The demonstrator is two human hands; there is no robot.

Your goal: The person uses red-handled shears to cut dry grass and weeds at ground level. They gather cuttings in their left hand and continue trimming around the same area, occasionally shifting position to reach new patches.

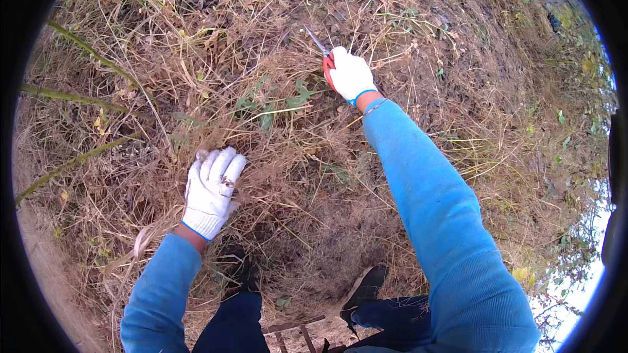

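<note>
My right hand (pixel 349 74), in a white knit glove with a blue cuff edge, holds red-handled scissors or snips (pixel 328 61) above the dry grass. Their metal blades point up and to the left, and whether they are parted I cannot tell. My left hand (pixel 212 191), gloved the same way, lies back up on a mat of dry brown grass (pixel 274 176), fingers slightly spread; its palm is hidden. Between the hands, some green leaves (pixel 299 98) and a pale stalk (pixel 279 112) show among the dry stems.
Thick green stems (pixel 88 100) reach in from the left. Near the bottom are my dark shoes (pixel 368 287) and, between my legs, a brown slatted object (pixel 294 326). Leafy growth (pixel 579 250) edges the right side.
</note>
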